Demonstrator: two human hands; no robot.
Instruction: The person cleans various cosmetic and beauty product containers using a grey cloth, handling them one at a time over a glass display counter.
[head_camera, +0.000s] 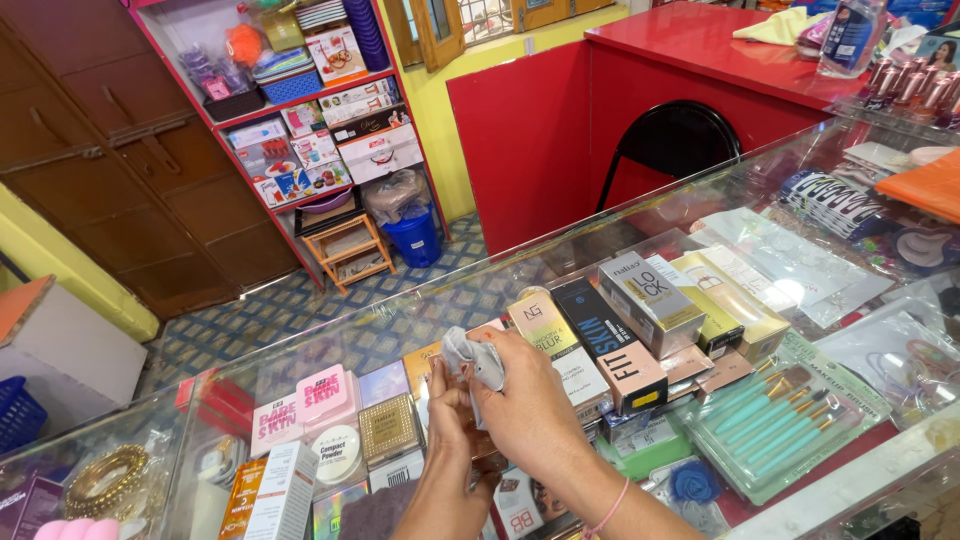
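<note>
My two hands meet above a glass display counter (330, 335). My left hand (447, 425) grips a small pale item (440, 378), which my fingers and the cloth mostly hide. With a pink band at its wrist, my right hand (528, 412) presses a crumpled grey-white cloth (472, 355) against that item. Under the glass just below my hands lie cosmetic boxes, among them a black and blue box (612, 352) and a pink box (322, 394).
A teal brush set (785, 425) and gold bangles (105, 480) lie in the case. Beyond the counter stand a red shelf of goods (300, 120), a blue bucket (415, 240), a small wooden stool (345, 250), a black chair (675, 140) and a red counter (700, 40).
</note>
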